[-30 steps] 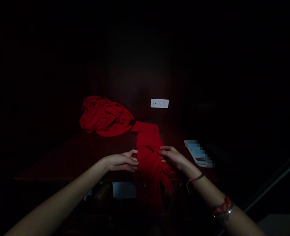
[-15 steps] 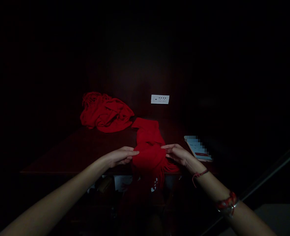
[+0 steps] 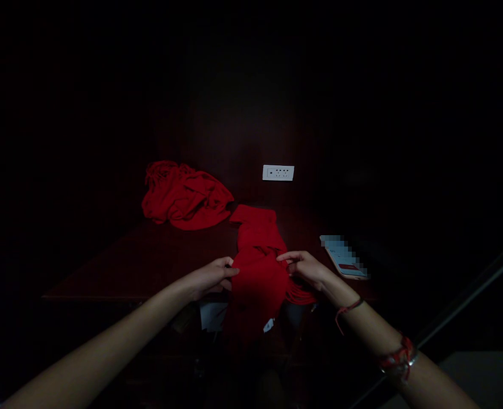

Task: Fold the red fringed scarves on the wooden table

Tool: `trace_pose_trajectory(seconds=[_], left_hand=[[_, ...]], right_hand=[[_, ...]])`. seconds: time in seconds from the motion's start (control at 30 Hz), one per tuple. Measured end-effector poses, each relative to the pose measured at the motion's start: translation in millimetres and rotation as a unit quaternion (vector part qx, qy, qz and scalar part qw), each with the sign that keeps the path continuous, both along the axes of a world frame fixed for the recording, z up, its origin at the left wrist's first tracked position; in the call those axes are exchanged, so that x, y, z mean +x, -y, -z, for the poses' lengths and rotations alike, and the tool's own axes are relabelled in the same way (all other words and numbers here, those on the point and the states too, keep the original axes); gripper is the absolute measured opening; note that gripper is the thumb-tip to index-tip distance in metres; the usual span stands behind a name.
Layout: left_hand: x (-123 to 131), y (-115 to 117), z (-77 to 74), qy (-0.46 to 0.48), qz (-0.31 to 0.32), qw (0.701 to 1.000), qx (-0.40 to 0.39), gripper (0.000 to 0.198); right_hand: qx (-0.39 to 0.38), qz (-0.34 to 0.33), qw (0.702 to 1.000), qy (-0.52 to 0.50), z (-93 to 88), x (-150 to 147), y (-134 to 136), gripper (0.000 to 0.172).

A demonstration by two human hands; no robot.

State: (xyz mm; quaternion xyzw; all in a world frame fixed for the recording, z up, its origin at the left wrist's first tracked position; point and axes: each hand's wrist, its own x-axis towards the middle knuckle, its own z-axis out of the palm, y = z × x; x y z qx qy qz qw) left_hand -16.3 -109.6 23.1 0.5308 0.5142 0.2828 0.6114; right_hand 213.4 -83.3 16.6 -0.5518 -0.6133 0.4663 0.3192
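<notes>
A red scarf [image 3: 260, 267] with a fringe lies in folds across the front of the dark table [image 3: 183, 261], and part of it hangs over the front edge. On its left side, my left hand [image 3: 212, 277] pinches the cloth between thumb and fingers. My right hand [image 3: 304, 267] grips the opposite side, its fingertips at the fold and the fringe just below it. A small white tag [image 3: 269, 325] shows on the hanging part. Dim light hides the scarf's lower end.
A crumpled heap of red fringed cloth [image 3: 183, 196] sits at the back left of the table. To the right of my right hand lies a phone [image 3: 345, 258] with its screen lit. A white socket panel [image 3: 278, 172] is on the wall behind. Below the edge shows something pale [image 3: 212, 316].
The near part of the scarf now hangs flatter and wider below my hands. My left hand has shifted slightly down and left; my right hand has barely moved.
</notes>
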Motion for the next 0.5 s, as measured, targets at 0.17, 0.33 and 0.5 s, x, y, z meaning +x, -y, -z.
trace_pose_trajectory(seconds=[0.17,0.33,0.5], left_hand=[[5.9,5.1,6.7,-0.029,0.025,0.999,-0.020,0.020],[9.9,3.1,8.1,-0.030,0.029,0.999,-0.011,0.015],[-3.5,2.2,3.1,0.063,-0.003,0.998,-0.013,0.020]], right_hand=[[0.036,0.041,0.997,0.052,9.3,-7.4,3.7,0.022],[0.196,0.045,0.958,0.203,18.1,-12.3,4.4,0.039],[0.009,0.040,0.999,0.007,5.0,0.0,2.7,0.051]])
